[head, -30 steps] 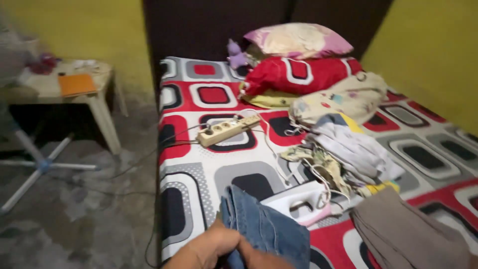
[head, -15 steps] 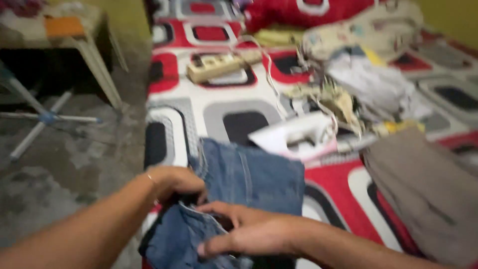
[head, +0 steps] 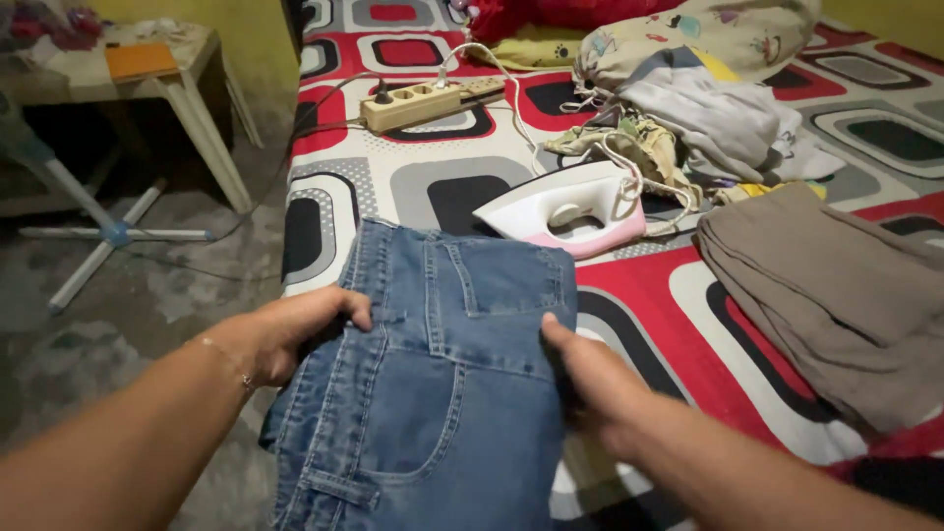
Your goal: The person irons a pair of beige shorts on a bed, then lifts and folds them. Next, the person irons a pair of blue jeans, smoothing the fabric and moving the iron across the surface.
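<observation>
White-and-pink iron, power strip, folded brown cloth (all on bed).

Jeans: blue denim cloth, coarse, matt, faded at seams; beyond them an iron, glossy white-and-pink plastic; right of the iron, folded grey-brown cloth, smooth, matt.
</observation>
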